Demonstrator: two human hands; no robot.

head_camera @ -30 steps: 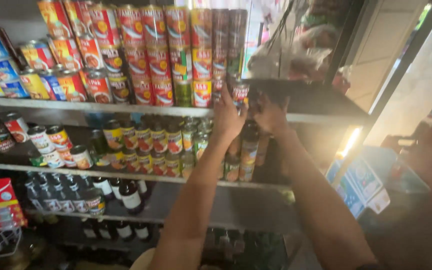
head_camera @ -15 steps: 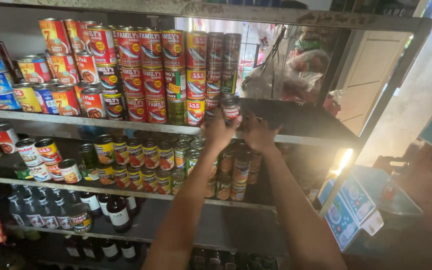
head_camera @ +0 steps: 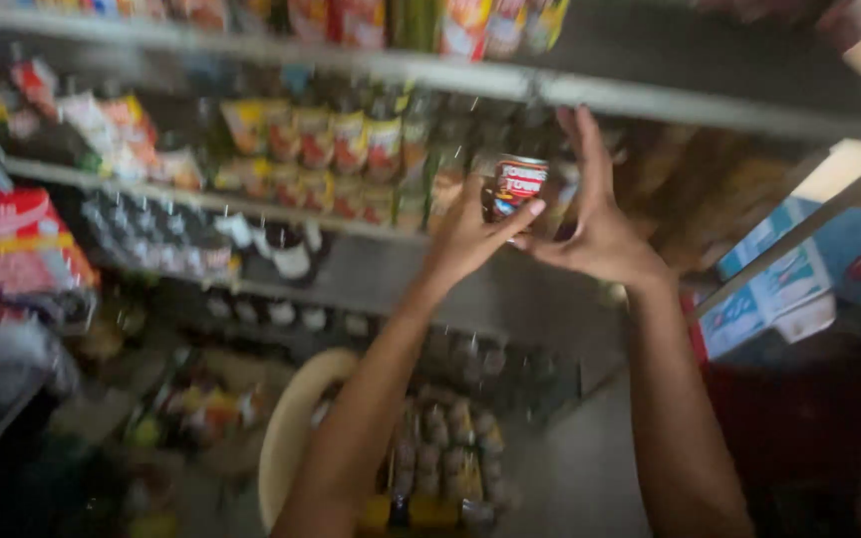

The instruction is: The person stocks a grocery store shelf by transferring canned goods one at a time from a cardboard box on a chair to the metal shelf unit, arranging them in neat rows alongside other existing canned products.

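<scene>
Can raised between my hands at shelf height. Left hand pinches can, thumb steadying base; right hand open, fingers spread, guarding side.

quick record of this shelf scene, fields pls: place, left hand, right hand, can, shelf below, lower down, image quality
place: metal shop shelves stocked with tins
left hand: left hand grips the can from the left
right hand: right hand open, fingers spread, beside the can
can: small red-labelled can, upright, raised between both hands
shelf below: row of tins
lower down: dark bottles
image quality: blurred
</scene>
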